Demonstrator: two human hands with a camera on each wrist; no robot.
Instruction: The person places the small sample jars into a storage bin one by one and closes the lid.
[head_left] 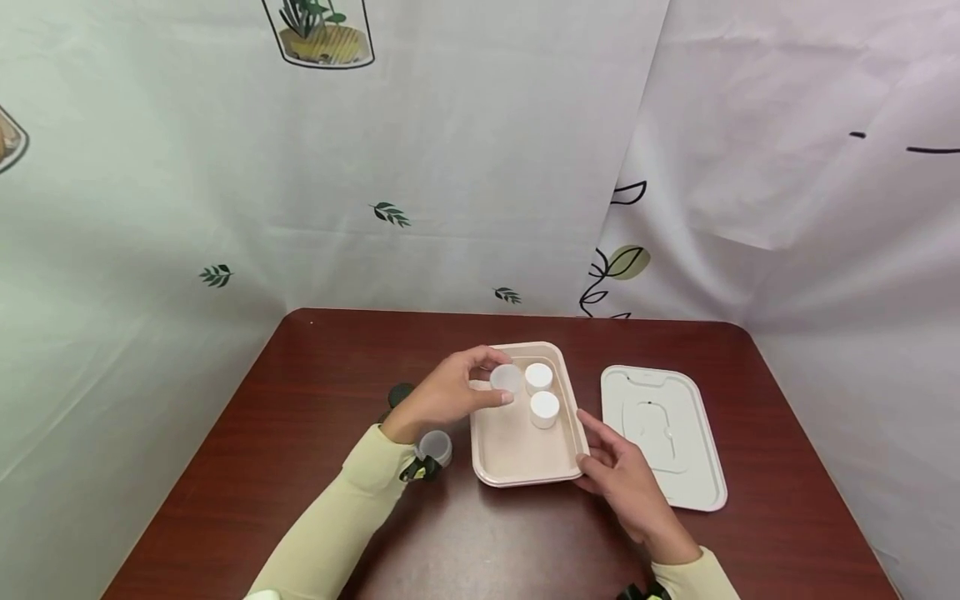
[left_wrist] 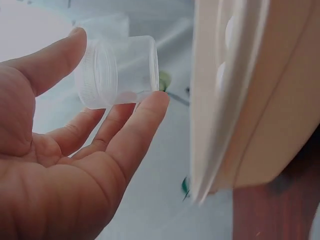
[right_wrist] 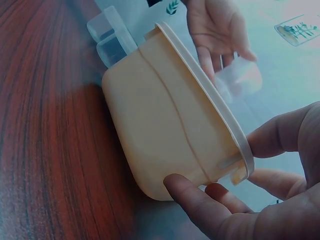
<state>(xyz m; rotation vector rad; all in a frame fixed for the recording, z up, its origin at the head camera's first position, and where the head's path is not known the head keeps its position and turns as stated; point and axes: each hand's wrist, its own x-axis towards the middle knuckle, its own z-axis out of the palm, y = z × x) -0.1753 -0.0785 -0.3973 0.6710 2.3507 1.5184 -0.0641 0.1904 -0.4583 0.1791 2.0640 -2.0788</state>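
Observation:
A beige tray (head_left: 517, 450) lies mid-table with two white capped jars (head_left: 538, 377) (head_left: 544, 408) standing at its far end. My left hand (head_left: 497, 380) pinches a small clear jar (head_left: 507, 378) between thumb and fingers, just above the tray's far left corner. The left wrist view shows that clear jar (left_wrist: 125, 65) lying sideways in the fingertips (left_wrist: 152, 102), beside the tray's rim (left_wrist: 235, 100). My right hand (head_left: 583, 440) holds the tray's near right corner. In the right wrist view its thumb (right_wrist: 190, 197) is on the tray wall (right_wrist: 165, 120) and a finger (right_wrist: 280, 135) is at the rim.
A white tray lid (head_left: 663, 433) lies flat to the right of the tray. Another small clear jar (head_left: 435, 446) stands by my left wrist, and a dark round object (head_left: 400, 393) sits behind it. Patterned curtains close off the table's far and side edges.

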